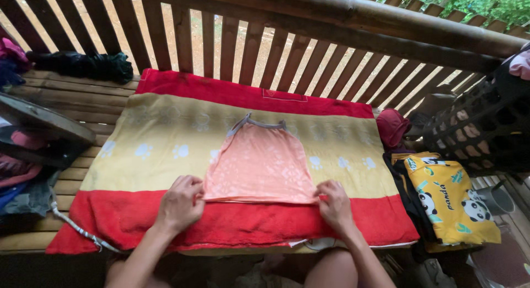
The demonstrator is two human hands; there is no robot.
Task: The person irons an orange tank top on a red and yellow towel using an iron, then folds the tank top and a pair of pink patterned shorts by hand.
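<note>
Pinching the two bottom corners of a small orange tank top (260,165), the person is laying it flat on a red and yellow towel (165,139) spread over the slatted bamboo counter (83,97). The left hand (181,202) is gripping the hem's left corner with its fingers (194,193) curled shut on the cloth, and the right hand (333,204) is doing the same at the right corner, its fingers (323,193) clenched on the fabric. Judging by this, the step in hand is the squaring and smoothing of the garment at the start of a fold. The next move is likely calling for an even pull on both corners so the hem is lying straight, and then a lift of the hem or a side toward the middle, with care that the thin cloth is not bunching.

The tank top is lying in the middle of the towel, neck away from the person and hem toward them, just at the edge of the near red band. It is looking light and thin, salmon-orange with a faint pale pattern, grey binding at the neck and straps, flaring wider toward the hem. It is sitting mostly flat, with slight ripples along the bottom edge.

A folded yellow cloth with panda prints (450,197) is resting to the right, beside a dark basket (486,128).
</note>
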